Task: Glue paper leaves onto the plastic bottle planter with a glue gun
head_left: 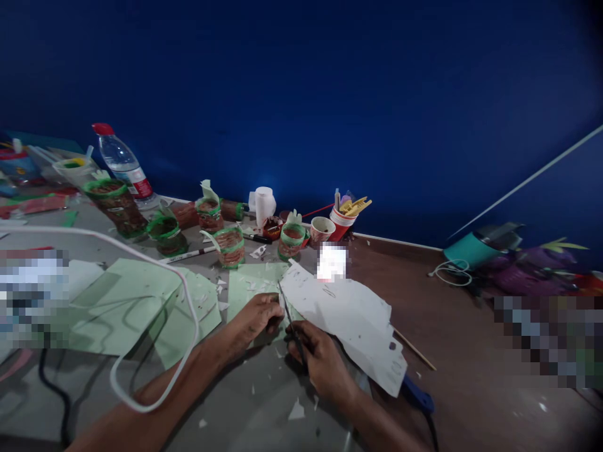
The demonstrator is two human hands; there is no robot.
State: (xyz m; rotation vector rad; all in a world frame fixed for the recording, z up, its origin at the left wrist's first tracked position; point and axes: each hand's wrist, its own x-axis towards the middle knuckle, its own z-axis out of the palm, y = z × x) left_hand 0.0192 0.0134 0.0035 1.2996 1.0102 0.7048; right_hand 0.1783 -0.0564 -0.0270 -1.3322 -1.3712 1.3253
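Note:
My left hand [257, 319] is closed, pinching a small piece of light green paper [258, 284] that lies on the grey table [264, 408]. My right hand [320, 364] is closed around a pair of scissors [289, 317], whose blades point up toward the left hand's fingertips. A large white sheet of paper [348, 314] with cut edges lies just right of both hands, partly over my right hand's far side.
More green sheets [136, 301] and paper scraps lie to the left, with a white cable [155, 263] looping over them. Several green-rimmed woven pots [230, 245], a water bottle [123, 164], a tape roll [264, 204] and a red cup of tools [343, 221] stand behind. A brown floor [471, 351] lies right.

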